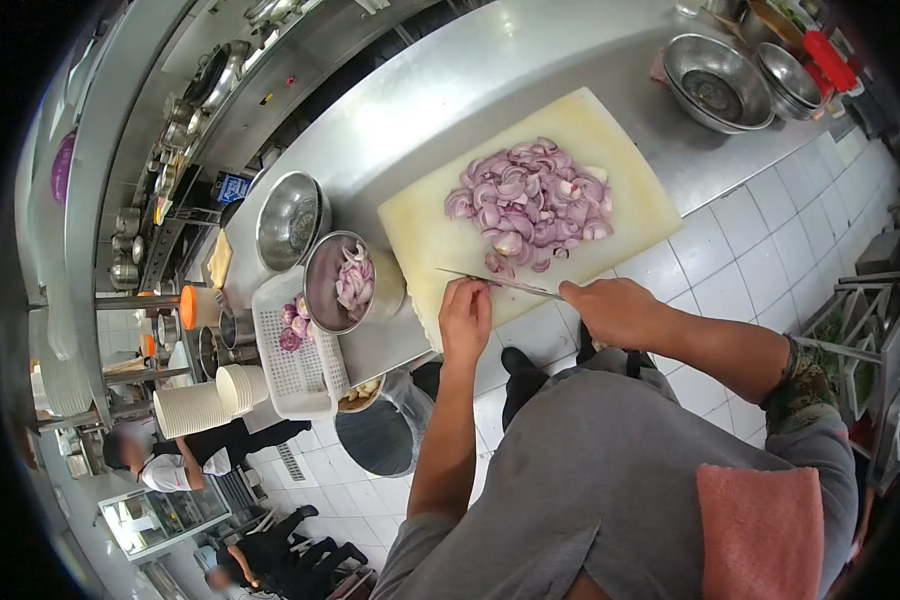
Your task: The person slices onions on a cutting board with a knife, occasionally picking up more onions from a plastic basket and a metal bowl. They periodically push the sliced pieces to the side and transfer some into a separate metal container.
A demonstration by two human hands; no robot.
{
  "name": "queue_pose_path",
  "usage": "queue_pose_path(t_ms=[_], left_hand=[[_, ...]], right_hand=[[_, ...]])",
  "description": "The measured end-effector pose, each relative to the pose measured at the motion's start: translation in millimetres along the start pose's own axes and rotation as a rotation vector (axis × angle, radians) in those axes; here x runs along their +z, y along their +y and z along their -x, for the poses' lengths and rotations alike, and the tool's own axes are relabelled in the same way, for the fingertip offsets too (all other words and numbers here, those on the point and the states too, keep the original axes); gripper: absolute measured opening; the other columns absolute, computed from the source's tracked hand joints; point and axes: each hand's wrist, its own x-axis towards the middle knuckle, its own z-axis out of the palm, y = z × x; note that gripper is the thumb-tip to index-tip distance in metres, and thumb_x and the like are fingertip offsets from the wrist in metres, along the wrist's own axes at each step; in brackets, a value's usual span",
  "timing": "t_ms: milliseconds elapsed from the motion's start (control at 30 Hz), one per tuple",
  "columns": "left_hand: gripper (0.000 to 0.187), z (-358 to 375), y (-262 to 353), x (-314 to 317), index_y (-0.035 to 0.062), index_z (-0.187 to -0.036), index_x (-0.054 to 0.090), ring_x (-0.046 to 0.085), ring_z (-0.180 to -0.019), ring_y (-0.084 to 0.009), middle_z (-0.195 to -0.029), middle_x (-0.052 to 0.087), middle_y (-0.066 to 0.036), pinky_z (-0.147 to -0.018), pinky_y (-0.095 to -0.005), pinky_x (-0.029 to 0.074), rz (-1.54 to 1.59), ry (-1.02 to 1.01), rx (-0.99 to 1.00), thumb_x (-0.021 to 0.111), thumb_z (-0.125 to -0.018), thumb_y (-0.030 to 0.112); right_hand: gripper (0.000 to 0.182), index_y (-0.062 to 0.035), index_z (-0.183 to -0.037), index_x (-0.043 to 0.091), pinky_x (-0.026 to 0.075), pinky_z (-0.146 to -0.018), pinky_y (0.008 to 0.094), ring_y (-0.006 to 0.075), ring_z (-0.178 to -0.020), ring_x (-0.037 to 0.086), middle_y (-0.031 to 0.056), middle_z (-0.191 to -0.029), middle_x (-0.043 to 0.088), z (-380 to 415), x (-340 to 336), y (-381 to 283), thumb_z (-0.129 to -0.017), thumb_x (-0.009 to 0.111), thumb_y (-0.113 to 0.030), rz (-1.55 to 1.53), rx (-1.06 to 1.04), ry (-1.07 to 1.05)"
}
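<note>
My right hand (610,308) is wrapped round the handle of a knife (510,284), whose thin blade points left over the near edge of the pale cutting board (420,230). Close to the blade's tip, my left hand (465,318) has its fingers curled together at the board's edge; what they hold, if anything, is hidden. A large heap of sliced red onion (535,200) lies on the board beyond both hands. Left of the board, a metal pot (320,285) holds more onion slices (354,282).
A white perforated basket (300,385) with red onions (296,325) and a metal bowl (288,222) stand left. More metal bowls (718,85) are at the upper right. Below the counter is a bin (378,435). Two people (185,455) are at the lower left.
</note>
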Motion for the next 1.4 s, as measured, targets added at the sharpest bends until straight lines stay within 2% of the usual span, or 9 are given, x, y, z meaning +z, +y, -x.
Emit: queue_pose_path(t_ms=[100, 400, 767, 867, 1067, 1167, 1200, 1300, 1400], left_hand=[[0.012, -1.1, 1.3, -1.3, -0.0013, -0.103, 0.067, 0.07, -0.085, -0.0329, -0.103, 0.068, -0.018, -0.076, -0.0385, 0.059, -0.002, -0.014, -0.003, 0.07, -0.091, -0.003], [0.011, 1.3, -3.0, 2.1, -0.0018, -0.101, 0.067, 0.07, -0.086, -0.0334, -0.103, 0.068, -0.017, -0.076, -0.0389, 0.059, -0.009, 0.006, -0.011, 0.069, -0.09, -0.004], [0.01, 1.3, -5.9, 0.3, -0.0007, -0.099, 0.068, 0.07, -0.085, -0.0284, -0.102, 0.069, -0.015, -0.077, -0.0362, 0.059, -0.047, 0.008, 0.026, 0.069, -0.09, -0.004], [0.011, -0.1, 1.0, -0.2, 0.0002, -0.099, 0.069, 0.07, -0.086, -0.0329, -0.101, 0.069, -0.017, -0.076, -0.0389, 0.058, -0.049, 0.008, 0.001, 0.07, -0.089, -0.004], [0.02, -43.8, 45.7, -16.5, 0.0014, -0.111, 0.07, 0.07, -0.092, -0.0315, -0.109, 0.07, -0.017, -0.083, -0.0395, 0.058, -0.024, 0.06, -0.116, 0.07, -0.091, 0.001], [0.026, -90.6, 62.7, 0.0, 0.0029, -0.116, 0.069, 0.067, -0.105, -0.0362, -0.115, 0.07, -0.017, -0.094, -0.0443, 0.055, -0.189, -0.237, 0.289, 0.069, -0.089, 0.002], [0.031, -92.0, 48.2, 11.2, 0.0045, -0.117, 0.066, 0.063, -0.113, -0.0382, -0.113, 0.069, -0.018, -0.091, -0.0506, 0.052, -0.309, -0.415, 0.243, 0.066, -0.086, 0.006], [0.024, -96.0, 38.2, 24.6, 0.0063, -0.117, 0.066, 0.064, -0.108, -0.0403, -0.112, 0.069, -0.018, -0.09, -0.0523, 0.052, -0.387, -0.497, 0.189, 0.063, -0.093, 0.011], [0.036, -97.8, 27.5, 22.6, 0.0054, -0.128, 0.063, 0.067, -0.107, -0.0397, -0.119, 0.068, -0.019, -0.096, -0.0447, 0.054, -0.299, -0.417, 0.127, 0.067, -0.092, 0.003]], right_hand=[[0.031, 0.0017, -0.123, 0.054, 0.055, -0.077, 0.0532, 0.0431, -0.091, 0.071, 0.0244, -0.092, 0.071, -21.1, 27.0, 10.6, -0.093, 0.051, -0.004, -0.014, -0.088, 0.124], [0.028, 0.0009, -0.122, 0.054, 0.056, -0.078, 0.0545, 0.044, -0.091, 0.072, 0.0251, -0.093, 0.072, 3.7, -5.5, -9.8, -0.094, 0.049, -0.003, -0.002, 0.03, -0.027], [0.026, 0.003, -0.116, 0.052, 0.053, -0.075, 0.0562, 0.0452, -0.084, 0.071, 0.0259, -0.085, 0.07, -20.8, 10.2, 4.6, -0.092, 0.052, -0.006, -0.067, -0.062, 0.071], [0.027, 0.0019, -0.116, 0.052, 0.053, -0.076, 0.0559, 0.0447, -0.087, 0.07, 0.0254, -0.086, 0.07, -3.3, -0.2, -2.5, -0.091, 0.053, -0.004, -0.073, 0.007, -0.003], [0.033, 0.0018, -0.122, 0.052, 0.054, -0.077, 0.0556, 0.0445, -0.088, 0.07, 0.0264, -0.09, 0.07, -9.9, 25.7, 9.1, -0.09, 0.054, -0.005, -0.106, -0.01, 0.029], [0.039, 0.0017, -0.127, 0.053, 0.056, -0.081, 0.0547, 0.0454, -0.091, 0.071, 0.028, -0.093, 0.071, -13.2, 35.4, 1.0, -0.089, 0.056, -0.005, -0.146, -0.115, -0.004], [0.039, 0.0018, -0.127, 0.053, 0.056, -0.082, 0.0543, 0.0456, -0.092, 0.071, 0.0283, -0.093, 0.071, -22.2, 51.8, 2.1, -0.089, 0.057, -0.005, -0.132, -0.164, 0.02], [0.038, 0.0022, -0.126, 0.055, 0.057, -0.086, 0.0547, 0.0458, -0.095, 0.072, 0.03, -0.097, 0.072, -37.1, 61.2, 2.1, -0.088, 0.058, -0.004, -0.122, -0.209, 0.037], [0.036, 0.0031, -0.124, 0.056, 0.056, -0.086, 0.0556, 0.0455, -0.097, 0.072, 0.0298, -0.1, 0.072, -47.5, 63.1, 14.1, -0.089, 0.056, -0.005, -0.154, -0.175, 0.039]])
